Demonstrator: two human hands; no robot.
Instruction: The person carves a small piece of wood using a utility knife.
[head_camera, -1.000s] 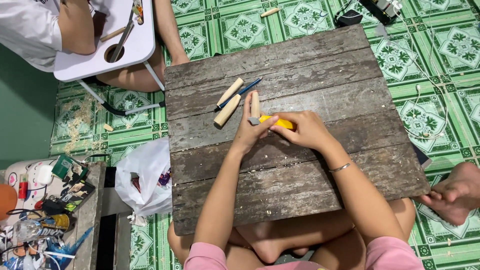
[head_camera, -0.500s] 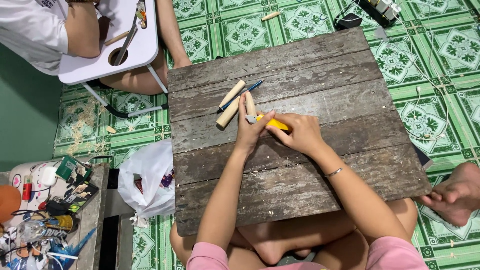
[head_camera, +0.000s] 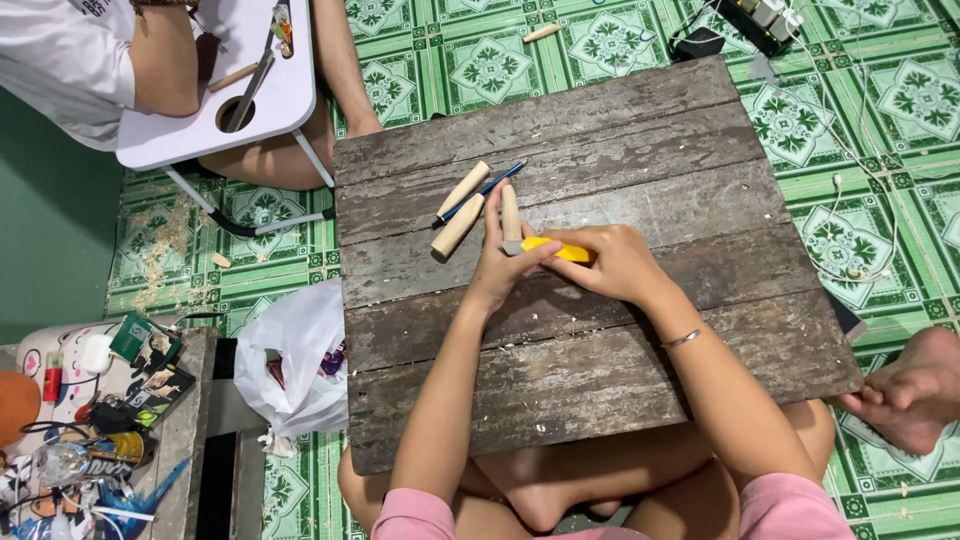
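Both forearms reach forward over the wooden board (head_camera: 600, 330). The left hand (head_camera: 505, 265) pinches a wooden stick (head_camera: 511, 213) upright against it; the right hand (head_camera: 612, 265) wraps closed around a yellow knife (head_camera: 553, 248) touching the stick's base.

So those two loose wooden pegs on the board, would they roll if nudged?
Probably: the two wooden pegs look round and smooth, so a sideways push may roll them. The rough gaps in the plank board might catch them. They look stiff and light, being small solid wood.
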